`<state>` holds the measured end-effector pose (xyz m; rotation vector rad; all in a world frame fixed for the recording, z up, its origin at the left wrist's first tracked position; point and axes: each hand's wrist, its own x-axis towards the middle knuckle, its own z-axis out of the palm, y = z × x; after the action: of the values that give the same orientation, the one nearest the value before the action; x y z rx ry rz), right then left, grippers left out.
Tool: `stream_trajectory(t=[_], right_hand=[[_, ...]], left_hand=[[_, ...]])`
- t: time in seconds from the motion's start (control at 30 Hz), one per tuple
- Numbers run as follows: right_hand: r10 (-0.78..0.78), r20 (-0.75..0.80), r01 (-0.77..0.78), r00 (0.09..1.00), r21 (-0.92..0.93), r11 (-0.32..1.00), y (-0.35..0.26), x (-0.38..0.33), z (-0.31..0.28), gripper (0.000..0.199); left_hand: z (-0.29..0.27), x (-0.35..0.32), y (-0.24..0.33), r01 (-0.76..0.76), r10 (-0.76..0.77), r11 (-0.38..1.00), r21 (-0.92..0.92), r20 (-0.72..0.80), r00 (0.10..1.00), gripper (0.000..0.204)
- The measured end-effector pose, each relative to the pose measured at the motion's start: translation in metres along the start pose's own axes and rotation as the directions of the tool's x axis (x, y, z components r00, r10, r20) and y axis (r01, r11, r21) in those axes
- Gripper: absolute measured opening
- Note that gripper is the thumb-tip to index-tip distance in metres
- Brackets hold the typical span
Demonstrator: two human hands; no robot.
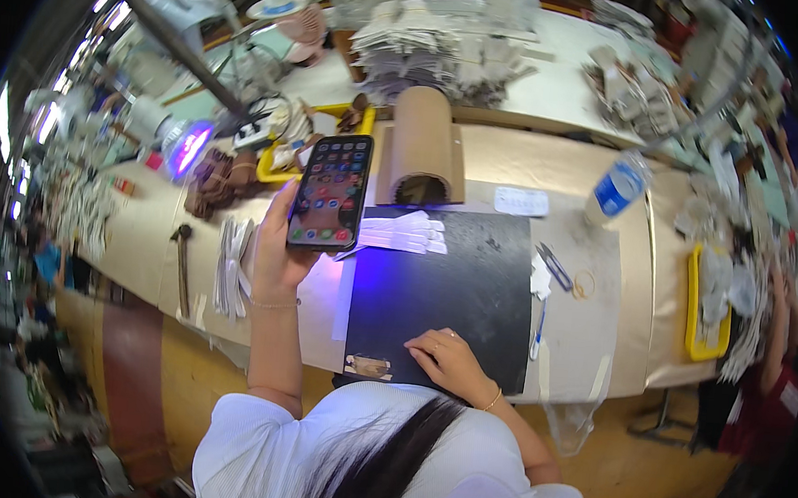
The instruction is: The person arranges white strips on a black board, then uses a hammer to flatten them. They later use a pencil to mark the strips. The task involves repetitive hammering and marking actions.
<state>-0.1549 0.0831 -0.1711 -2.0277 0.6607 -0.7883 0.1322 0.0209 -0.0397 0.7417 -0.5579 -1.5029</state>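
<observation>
Upright in my left hand is a dark smartphone, its lit screen showing rows of app icons; the fingers wrap its lower left side. Behind the phone, a fanned bundle of white strips lies on the black mat, partly hidden by it. My right hand rests on the mat's near part, fingers loosely curled, with nothing seen in them. To the right of the mat lie thread snips, a blue-and-white pen and a small white piece.
A hammer and more pale strips lie left of the mat. Behind stand a brown cardboard arch, a yellow tray and a glowing purple lamp. A water bottle and another yellow tray are on the right.
</observation>
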Motion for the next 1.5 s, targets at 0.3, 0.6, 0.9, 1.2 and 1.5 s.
stream_trajectory(t=[0.3,0.6,0.9,1.2,1.5], right_hand=[[0.099,-0.029,-0.098,0.995,0.037,0.995,-0.002,0.002,-0.005,0.011],[0.192,-0.092,-0.187,0.977,0.062,0.98,-0.002,0.005,-0.003,0.01],[0.318,-0.094,-0.309,0.943,0.106,0.945,-0.006,0.006,-0.003,0.013],[0.252,-0.114,-0.246,0.961,0.07,0.967,-0.001,0.006,-0.002,0.013],[0.234,-0.081,-0.229,0.969,0.068,0.971,-0.008,0.01,-0.004,0.011]], left_hand=[[-0.078,0.134,0.034,-0.171,0.295,0.904,0.392,-0.281,0.913,0.042],[-0.187,0.331,0.068,0.142,0.758,0.204,0.969,-0.248,0.603,0.066],[-0.223,0.394,0.045,0.191,0.751,0.357,0.914,-0.402,0.523,0.064],[-0.225,0.407,0.047,0.378,0.542,0.444,0.812,-0.58,0.608,0.075],[-0.203,0.401,0.088,-0.061,0.785,0.352,0.934,-0.259,0.563,0.065]])
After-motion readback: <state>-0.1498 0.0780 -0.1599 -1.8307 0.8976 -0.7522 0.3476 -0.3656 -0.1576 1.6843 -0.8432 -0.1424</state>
